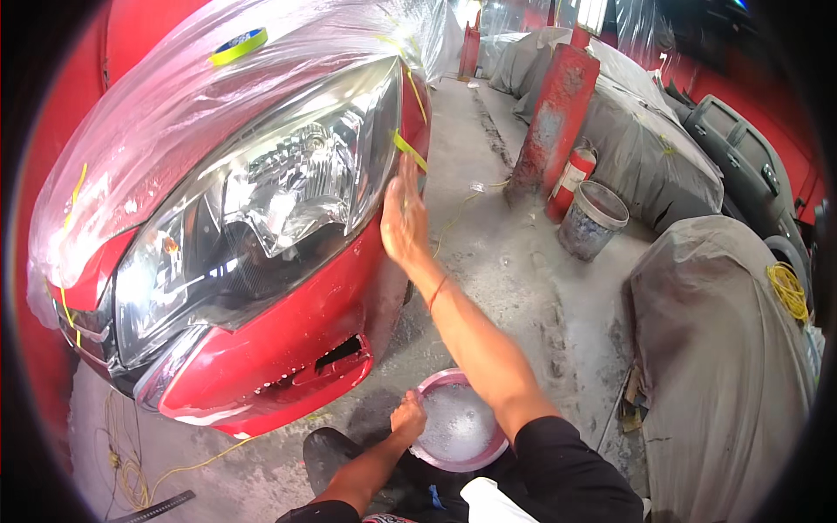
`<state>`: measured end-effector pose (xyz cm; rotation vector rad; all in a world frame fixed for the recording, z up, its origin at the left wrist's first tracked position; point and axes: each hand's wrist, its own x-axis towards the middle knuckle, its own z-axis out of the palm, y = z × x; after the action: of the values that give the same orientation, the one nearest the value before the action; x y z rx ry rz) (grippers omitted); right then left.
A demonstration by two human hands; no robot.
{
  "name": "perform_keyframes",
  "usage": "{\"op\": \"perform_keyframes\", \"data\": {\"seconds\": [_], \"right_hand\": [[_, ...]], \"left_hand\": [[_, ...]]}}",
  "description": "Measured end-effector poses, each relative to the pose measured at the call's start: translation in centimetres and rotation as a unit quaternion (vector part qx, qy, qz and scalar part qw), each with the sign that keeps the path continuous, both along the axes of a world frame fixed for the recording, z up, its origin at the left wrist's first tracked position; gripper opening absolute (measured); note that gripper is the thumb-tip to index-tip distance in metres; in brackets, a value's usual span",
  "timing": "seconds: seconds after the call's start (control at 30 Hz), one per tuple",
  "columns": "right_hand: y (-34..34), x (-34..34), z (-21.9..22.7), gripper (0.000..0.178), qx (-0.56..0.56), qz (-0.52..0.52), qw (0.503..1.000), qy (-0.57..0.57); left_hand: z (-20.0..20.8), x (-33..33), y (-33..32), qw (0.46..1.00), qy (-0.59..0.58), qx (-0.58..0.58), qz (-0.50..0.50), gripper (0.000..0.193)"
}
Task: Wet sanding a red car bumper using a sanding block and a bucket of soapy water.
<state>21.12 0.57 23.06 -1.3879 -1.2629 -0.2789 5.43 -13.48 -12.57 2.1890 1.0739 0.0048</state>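
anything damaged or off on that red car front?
Yes. The red bumper has a jagged broken gap below the headlight, and pale scuffed patches along its lower edge. Plastic sheeting covers the hood, with a yellow tape roll on top. The right hand presses the fender edge; the left hand rests at a pink basin.

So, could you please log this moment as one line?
right hand: flat on red car | left hand: in pink basin

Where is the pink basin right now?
In the head view, the pink basin sits low and centre on the grey floor, below the red car's bumper, with the left hand at its near-left rim.
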Motion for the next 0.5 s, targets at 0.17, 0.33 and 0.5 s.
{"op": "perform_keyframes", "data": {"seconds": [0.17, 0.33, 0.5], "right_hand": [[-2.2, -3.7, -2.9, 0.059, 0.029, 0.011, 0.997, -0.073], [-0.9, -1.7, -0.7, 0.057, 0.012, 0.035, 0.999, 0.008], [-3.6, -3.4, -5.1, 0.06, 0.055, 0.062, 0.992, -0.1]], "left_hand": [[1.1, -0.4, 0.2, 1.0, -0.009, -0.007, 0.015, 0.036], [0.4, -0.8, 0.1, 1.0, -0.018, 0.005, 0.015, 0.036], [0.8, -1.0, 0.1, 1.0, -0.009, -0.008, 0.01, 0.034]]}}
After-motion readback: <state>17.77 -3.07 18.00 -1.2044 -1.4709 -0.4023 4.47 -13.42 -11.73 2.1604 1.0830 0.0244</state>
